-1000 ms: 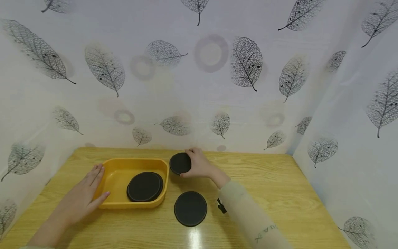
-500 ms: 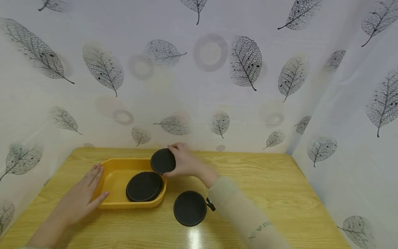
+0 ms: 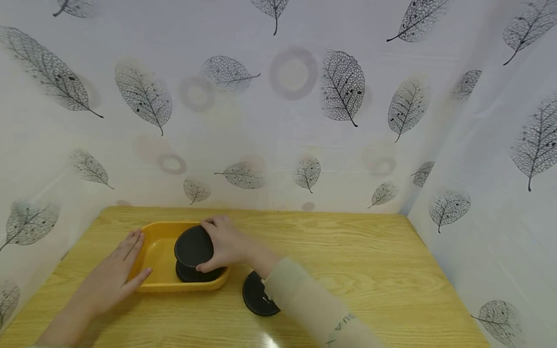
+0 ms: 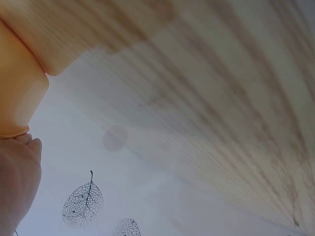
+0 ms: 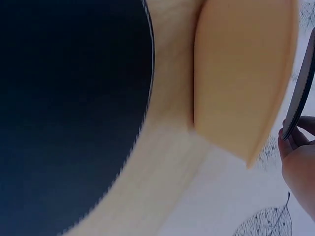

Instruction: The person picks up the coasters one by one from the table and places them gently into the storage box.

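My right hand [image 3: 228, 246] pinches a black round coaster [image 3: 193, 245] by its right edge, thumb below and fingers above. This coaster is tilted over the yellow plastic tray [image 3: 174, 288] and overlaps more black coasters [image 3: 197, 276] lying inside it at the right. In the right wrist view the held coaster [image 5: 301, 83] shows nearly edge-on above the tray wall [image 5: 241, 73]. My left hand [image 3: 109, 280] rests with extended fingers on the tray's left rim, thumb by the front corner. Its fingertips touch the tray edge [image 4: 19, 93] in the left wrist view.
Another black coaster [image 3: 256, 297] with stitched edging lies on the wooden table [image 3: 348, 256], right of the tray and partly hidden by my right sleeve [image 3: 304, 295]. A pale leaf-print sheet [image 3: 287, 130] hangs behind and around the table.
My right hand has carried the coaster left from beside the tray, over its right rim, to above the coasters inside. My left hand has stayed on the rim.
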